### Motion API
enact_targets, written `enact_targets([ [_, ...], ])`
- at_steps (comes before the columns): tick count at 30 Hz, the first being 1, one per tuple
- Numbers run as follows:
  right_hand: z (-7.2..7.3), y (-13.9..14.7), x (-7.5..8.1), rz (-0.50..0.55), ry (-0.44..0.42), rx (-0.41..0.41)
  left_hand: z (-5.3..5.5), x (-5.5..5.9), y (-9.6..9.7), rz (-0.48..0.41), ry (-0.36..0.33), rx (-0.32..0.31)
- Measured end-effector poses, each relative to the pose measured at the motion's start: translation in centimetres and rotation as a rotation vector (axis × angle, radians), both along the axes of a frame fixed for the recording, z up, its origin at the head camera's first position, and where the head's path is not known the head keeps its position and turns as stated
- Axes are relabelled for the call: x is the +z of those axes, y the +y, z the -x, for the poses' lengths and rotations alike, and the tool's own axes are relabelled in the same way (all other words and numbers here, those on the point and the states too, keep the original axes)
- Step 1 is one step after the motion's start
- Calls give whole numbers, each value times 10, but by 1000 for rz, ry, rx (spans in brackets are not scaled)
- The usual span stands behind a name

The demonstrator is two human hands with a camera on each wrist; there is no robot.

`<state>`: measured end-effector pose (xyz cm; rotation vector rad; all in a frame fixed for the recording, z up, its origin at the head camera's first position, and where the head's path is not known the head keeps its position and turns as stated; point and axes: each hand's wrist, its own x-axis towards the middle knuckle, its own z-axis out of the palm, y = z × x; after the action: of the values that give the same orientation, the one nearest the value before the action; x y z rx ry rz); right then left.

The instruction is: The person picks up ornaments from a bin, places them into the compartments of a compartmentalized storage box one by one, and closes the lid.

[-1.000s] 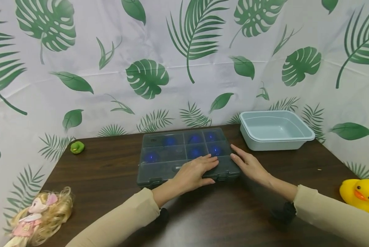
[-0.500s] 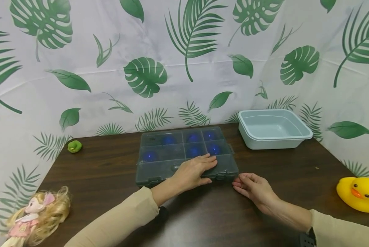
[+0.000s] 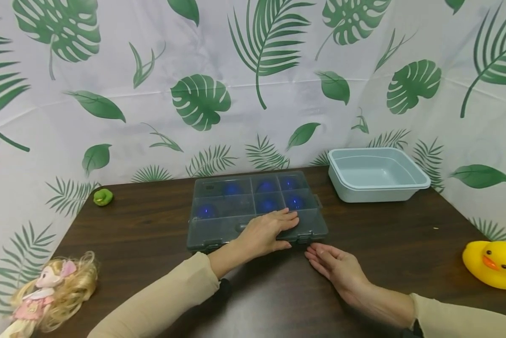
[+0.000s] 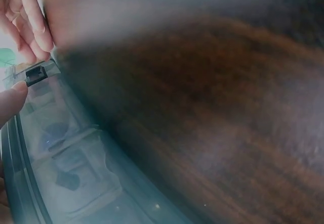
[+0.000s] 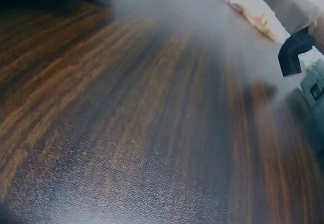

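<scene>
A dark translucent divided storage box (image 3: 221,230) lies closed on the table, blue round items (image 3: 266,204) showing through its lid in several compartments. My left hand (image 3: 263,232) rests on the front of the lid, fingers extended; its thumb (image 4: 11,102) is beside a front latch (image 4: 36,75) in the left wrist view. My right hand (image 3: 339,270) is in front of the box's right front corner, palm turned inward and fingers slightly bent. Its fingertips are right at the box's front edge, just under the right latch (image 3: 305,237).
A pale blue plastic basin (image 3: 379,190) stands at the back right. A yellow rubber duck (image 3: 495,265) sits at the right, a small green duck (image 3: 103,197) at the back left. A blond doll (image 3: 45,295) lies at the left edge of the wooden table (image 3: 143,234).
My right hand has left the box's right side, come round the corner to the front, and slid left toward the right latch. The left hand has stayed on the lid.
</scene>
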<state>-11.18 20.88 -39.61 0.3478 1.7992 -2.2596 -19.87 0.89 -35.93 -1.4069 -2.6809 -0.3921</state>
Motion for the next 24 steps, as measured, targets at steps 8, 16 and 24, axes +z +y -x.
enact_targets([
  [8,-1,-9,-1,-49,13,-27,1,2,0,-20,-1,-18],
  [16,-2,-12,-2,-64,23,-38,1,3,1,-29,13,-22],
  [24,-2,-12,-3,-65,28,-38,1,2,0,-38,11,-20],
])
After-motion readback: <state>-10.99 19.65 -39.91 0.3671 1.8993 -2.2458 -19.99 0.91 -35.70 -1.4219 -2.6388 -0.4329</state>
